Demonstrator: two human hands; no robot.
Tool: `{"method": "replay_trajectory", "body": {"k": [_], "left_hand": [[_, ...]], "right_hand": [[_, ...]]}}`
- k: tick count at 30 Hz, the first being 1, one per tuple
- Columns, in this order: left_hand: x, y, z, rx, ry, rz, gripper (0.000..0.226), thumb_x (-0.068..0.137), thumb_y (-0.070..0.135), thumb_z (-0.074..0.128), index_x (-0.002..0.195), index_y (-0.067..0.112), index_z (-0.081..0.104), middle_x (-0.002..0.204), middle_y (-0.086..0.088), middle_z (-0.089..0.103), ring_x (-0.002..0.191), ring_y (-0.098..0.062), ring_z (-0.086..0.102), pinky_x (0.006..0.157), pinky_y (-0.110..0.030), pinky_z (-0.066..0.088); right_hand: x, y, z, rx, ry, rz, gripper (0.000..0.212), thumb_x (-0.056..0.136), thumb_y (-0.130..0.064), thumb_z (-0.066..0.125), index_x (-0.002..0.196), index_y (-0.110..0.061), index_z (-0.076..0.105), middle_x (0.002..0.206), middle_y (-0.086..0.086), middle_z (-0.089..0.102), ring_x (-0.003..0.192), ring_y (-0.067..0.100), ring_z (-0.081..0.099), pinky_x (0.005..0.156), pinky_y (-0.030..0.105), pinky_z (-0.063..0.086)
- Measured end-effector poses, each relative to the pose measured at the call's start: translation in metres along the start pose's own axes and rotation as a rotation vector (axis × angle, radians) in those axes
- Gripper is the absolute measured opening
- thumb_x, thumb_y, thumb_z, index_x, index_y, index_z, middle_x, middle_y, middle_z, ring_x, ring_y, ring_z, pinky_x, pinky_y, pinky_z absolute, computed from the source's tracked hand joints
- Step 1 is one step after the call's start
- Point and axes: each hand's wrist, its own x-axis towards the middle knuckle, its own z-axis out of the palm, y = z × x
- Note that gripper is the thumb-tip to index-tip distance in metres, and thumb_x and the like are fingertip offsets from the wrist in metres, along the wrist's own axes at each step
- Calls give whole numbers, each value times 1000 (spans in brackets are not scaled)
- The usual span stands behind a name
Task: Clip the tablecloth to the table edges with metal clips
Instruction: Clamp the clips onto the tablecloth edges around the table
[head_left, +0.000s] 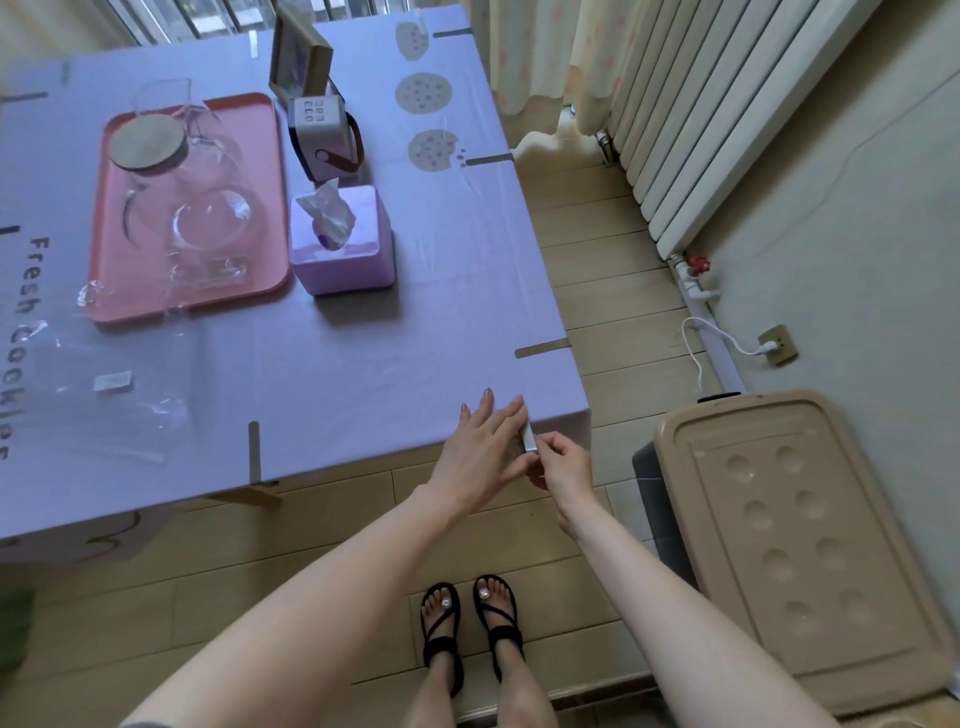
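Observation:
A lilac tablecloth (322, 364) covers the table. Metal clips sit along its edges: one on the near edge (254, 451), two on the right edge (540, 348) (488, 159), others at the far and left edges. At the near right corner my left hand (480, 452) lies flat on the cloth with straight fingers. My right hand (563, 465) pinches a metal clip (525, 439) at the near table edge, right beside my left hand's fingers.
A pink tray (104, 291) with a glass jug and glasses, a lilac tissue box (343, 249), a small speaker and a picture frame stand on the table. Empty plastic packaging (111, 384) lies at the near left. A beige bin lid (810, 545) and radiator are at the right.

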Motion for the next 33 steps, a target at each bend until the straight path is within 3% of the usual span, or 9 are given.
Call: {"method": "replay_trajectory", "body": {"k": [20,33], "left_hand": [[0,-2,-5,74,-68,-13,65,91,51,47,146,20,30,155,12,19,146,-21,3,116,-43,12],[0,-3,-12,72,-94,-2,65,88,54,50,143,24,33,154,17,21,146,-18,4,112,-46,25]], "right_hand": [[1,5,-1,-42,-5,-36,27,90,-6,58,64,-8,55,50,-3,51,48,8,44,47,17,40],[1,9,-2,-86,-24,-59,20,92,-8,55,73,-5,58,56,2,54,49,9,46,46,17,41]]}}
